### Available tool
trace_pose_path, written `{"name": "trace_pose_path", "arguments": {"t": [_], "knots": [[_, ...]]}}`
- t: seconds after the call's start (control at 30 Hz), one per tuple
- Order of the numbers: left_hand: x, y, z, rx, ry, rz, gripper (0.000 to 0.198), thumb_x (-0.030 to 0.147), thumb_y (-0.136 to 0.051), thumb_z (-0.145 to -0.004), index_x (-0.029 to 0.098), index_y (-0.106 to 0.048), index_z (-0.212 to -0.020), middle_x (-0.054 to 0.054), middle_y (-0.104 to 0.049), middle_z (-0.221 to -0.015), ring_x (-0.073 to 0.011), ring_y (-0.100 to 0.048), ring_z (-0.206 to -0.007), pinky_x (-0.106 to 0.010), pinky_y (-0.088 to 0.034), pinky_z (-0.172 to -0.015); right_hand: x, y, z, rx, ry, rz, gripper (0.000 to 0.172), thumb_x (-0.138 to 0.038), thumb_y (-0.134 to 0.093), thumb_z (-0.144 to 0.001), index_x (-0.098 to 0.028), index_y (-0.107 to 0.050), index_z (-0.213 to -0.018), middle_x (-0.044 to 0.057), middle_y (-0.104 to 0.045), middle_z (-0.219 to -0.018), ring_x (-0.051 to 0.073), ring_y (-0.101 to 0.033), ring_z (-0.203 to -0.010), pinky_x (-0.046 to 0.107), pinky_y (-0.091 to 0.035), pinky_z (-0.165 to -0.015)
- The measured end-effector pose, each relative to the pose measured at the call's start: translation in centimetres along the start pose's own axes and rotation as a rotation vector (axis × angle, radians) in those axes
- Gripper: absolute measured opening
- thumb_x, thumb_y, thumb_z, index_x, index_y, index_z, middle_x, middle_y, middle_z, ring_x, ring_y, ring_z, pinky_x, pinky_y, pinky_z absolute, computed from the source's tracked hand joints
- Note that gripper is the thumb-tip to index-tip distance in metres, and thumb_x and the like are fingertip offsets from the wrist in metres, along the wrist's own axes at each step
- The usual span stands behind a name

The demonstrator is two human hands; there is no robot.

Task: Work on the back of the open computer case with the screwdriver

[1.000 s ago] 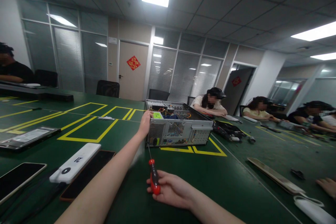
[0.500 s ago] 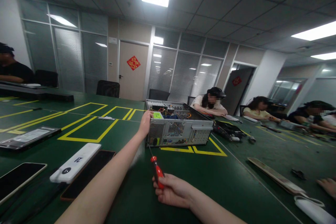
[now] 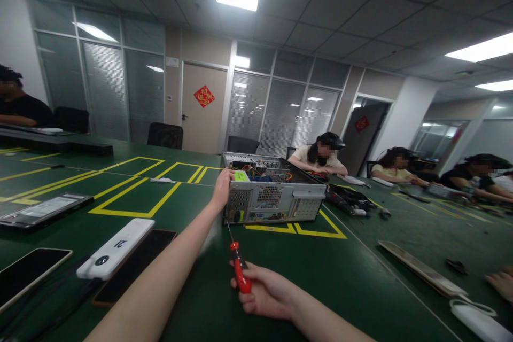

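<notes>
The left hand (image 3: pixel 222 187) clasps the upper left rear corner of an open desktop computer case (image 3: pixel 274 200), which sits near the middle of the green table (image 3: pixel 352 278) on a yellow taped outline. The right hand (image 3: pixel 266 295), closer to the table's near edge, grips a red-handled screwdriver (image 3: pixel 240 272), whose shaft slants up toward the case's lower left rear corner. A white oblong device (image 3: pixel 116 248) lies toward the table's near left corner
</notes>
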State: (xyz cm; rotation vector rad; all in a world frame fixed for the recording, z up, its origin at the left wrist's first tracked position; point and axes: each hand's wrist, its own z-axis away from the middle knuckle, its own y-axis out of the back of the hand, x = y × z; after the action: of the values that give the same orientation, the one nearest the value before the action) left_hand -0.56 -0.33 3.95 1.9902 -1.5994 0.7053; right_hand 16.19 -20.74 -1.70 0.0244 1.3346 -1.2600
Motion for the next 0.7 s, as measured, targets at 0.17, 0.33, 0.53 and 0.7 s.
{"name": "trace_pose_path", "arguments": {"t": [0.17, 0.33, 0.53, 0.7], "knots": [[-0.35, -0.18, -0.03, 0.026, 0.005, -0.015, 0.034, 0.029, -0.028, -0.095, 0.022, -0.049, -0.069, -0.005, -0.068, -0.106, -0.0200, -0.052, -0.124, -0.038, -0.037, -0.113, 0.35, 0.54, -0.56, -0.076, 0.015, 0.068, 0.054, -0.014, -0.068, -0.061, -0.021, -0.045, -0.109, 0.008, -0.068, -0.109, 0.014, -0.067, -0.071, 0.025, -0.036, -0.064], [-0.67, -0.33, -0.14, 0.027, -0.012, -0.009, 0.035, 0.028, -0.027, -0.094, 0.023, -0.048, -0.067, -0.004, -0.068, -0.100, -0.0188, -0.056, -0.118, -0.037, -0.035, -0.115, 0.54, 0.64, -0.77, -0.042, 0.049, 0.085, 0.054, -0.008, -0.067, -0.064, -0.017, -0.045, -0.113, 0.012, -0.069, -0.107, 0.016, -0.070, -0.079, 0.025, -0.040, -0.073], [-0.34, -0.23, -0.10, 0.022, -0.023, 0.003, 0.035, 0.029, -0.027, -0.094, 0.023, -0.048, -0.067, -0.005, -0.067, -0.100, -0.0191, -0.057, -0.115, -0.037, -0.036, -0.114, 0.51, 0.69, -0.74, -0.029, 0.065, 0.060, 0.041, -0.010, -0.066, -0.067, -0.010, -0.055, -0.107, 0.013, -0.070, -0.105, 0.016, -0.071, -0.077, 0.024, -0.043, -0.071], [-0.36, -0.20, -0.11, 0.020, -0.024, 0.003, 0.035, 0.029, -0.026, -0.094, 0.023, -0.047, -0.067, -0.005, -0.067, -0.100, -0.0191, -0.057, -0.114, -0.038, -0.034, -0.116, 0.45, 0.59, -0.73, -0.027, 0.051, 0.019, 0.038, -0.013, -0.065, -0.069, -0.008, -0.058, -0.106, 0.012, -0.071, -0.102, 0.017, -0.072, -0.076, 0.024, -0.044, -0.072]]}}
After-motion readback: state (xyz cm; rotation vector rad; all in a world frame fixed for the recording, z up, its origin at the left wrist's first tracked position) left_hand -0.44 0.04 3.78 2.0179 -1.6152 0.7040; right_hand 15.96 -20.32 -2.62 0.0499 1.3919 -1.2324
